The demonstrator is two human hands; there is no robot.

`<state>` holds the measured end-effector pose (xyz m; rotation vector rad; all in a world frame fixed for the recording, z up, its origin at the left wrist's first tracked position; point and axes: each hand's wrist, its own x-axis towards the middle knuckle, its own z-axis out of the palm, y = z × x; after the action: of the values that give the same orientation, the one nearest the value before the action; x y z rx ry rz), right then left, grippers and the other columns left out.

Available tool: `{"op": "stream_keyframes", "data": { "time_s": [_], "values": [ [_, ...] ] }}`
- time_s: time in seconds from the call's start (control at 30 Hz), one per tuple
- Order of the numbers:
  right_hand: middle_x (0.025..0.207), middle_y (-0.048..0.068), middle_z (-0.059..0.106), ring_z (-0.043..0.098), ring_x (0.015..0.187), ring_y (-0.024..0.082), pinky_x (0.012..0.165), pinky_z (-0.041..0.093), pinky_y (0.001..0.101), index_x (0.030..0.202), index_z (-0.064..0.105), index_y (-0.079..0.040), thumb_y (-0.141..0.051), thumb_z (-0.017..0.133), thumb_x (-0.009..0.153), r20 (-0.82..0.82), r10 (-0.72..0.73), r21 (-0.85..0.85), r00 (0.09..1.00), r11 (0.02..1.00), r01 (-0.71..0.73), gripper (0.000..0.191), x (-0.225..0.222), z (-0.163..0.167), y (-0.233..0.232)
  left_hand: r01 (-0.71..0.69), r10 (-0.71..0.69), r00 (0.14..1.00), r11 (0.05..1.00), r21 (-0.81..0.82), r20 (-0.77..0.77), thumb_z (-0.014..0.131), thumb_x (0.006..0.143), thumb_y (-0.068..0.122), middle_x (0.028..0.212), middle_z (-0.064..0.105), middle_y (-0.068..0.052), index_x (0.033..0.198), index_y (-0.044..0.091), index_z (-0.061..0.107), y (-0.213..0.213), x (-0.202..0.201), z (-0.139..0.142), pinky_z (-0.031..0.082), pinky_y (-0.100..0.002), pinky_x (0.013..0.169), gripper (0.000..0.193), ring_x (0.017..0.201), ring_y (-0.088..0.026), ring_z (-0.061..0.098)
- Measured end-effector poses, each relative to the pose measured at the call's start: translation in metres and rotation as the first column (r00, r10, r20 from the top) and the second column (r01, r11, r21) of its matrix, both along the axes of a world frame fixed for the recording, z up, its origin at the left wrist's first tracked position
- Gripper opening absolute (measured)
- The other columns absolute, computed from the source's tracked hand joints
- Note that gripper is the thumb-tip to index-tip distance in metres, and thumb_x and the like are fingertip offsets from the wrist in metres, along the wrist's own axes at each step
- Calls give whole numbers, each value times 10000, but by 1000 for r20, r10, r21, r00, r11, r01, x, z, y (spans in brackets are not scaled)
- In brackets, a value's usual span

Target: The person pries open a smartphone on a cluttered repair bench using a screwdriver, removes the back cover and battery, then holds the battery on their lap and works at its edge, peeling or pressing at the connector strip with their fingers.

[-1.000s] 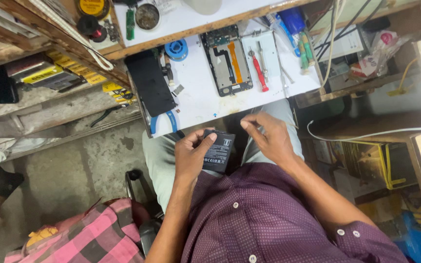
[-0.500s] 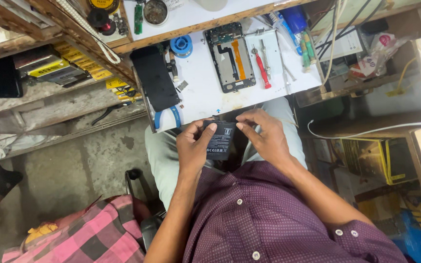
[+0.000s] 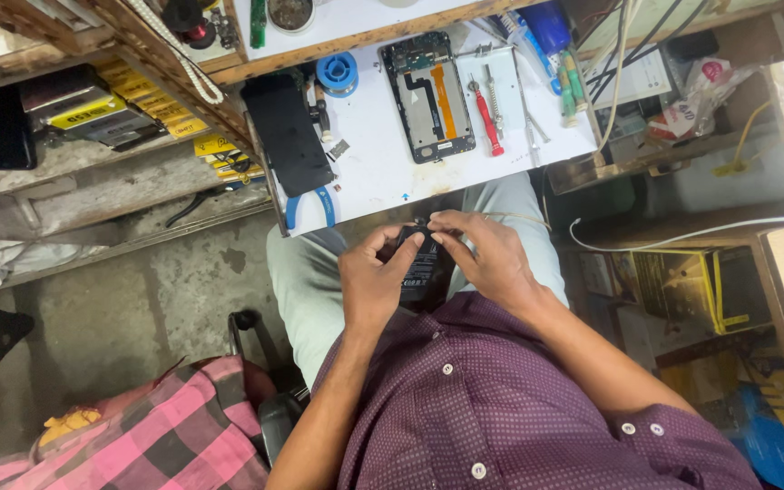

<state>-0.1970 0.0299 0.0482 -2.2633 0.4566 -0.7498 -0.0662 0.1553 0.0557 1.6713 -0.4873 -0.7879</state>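
Note:
A flat black phone battery (image 3: 424, 268) is held over my lap between both hands. My left hand (image 3: 376, 281) grips its left side. My right hand (image 3: 487, 259) pinches its top edge with fingertips. On the white work board (image 3: 378, 159) above lies an opened phone frame (image 3: 430, 95) with an orange flex cable. A black phone panel (image 3: 286, 134) lies left of it, and a red-handled screwdriver (image 3: 485, 120) to its right.
A blue solder reel (image 3: 337, 73), tweezers (image 3: 519, 104) and blue-handled pliers (image 3: 308, 207) are on the board. Wooden shelves (image 3: 93, 100) with small boxes stand left. A white cable (image 3: 682, 238) crosses the right side. Pink checked cloth (image 3: 138, 436) lies lower left.
Both hands and the battery have stayed over my lap. My right fingertips have shifted to pinch the battery's top edge. The view has tilted slightly.

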Motion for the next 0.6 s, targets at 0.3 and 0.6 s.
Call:
{"op": "stream_keyframes", "data": {
  "time_s": [0.3,0.6],
  "values": [
    [957,38,777,692,892,76,788,537,228,1182,653,-19,-43,748,931,-103,-54,625,993,774,107,269,1,-16,-17,65,-65,996,998,-5,-68,760,904,126,757,733,12,1066,10,769,-11,8,-19,499,-199,590,199,657,-20,619],
    [877,16,695,609,806,55,716,481,207,1215,551,-9,13,717,936,2,10,874,1000,487,-7,325,-7,-33,-34,86,-110,944,992,-88,-310,749,926,106,849,741,-7,1062,-15,748,-16,3,-45,528,-205,648,182,720,-35,640]
  ]
}}
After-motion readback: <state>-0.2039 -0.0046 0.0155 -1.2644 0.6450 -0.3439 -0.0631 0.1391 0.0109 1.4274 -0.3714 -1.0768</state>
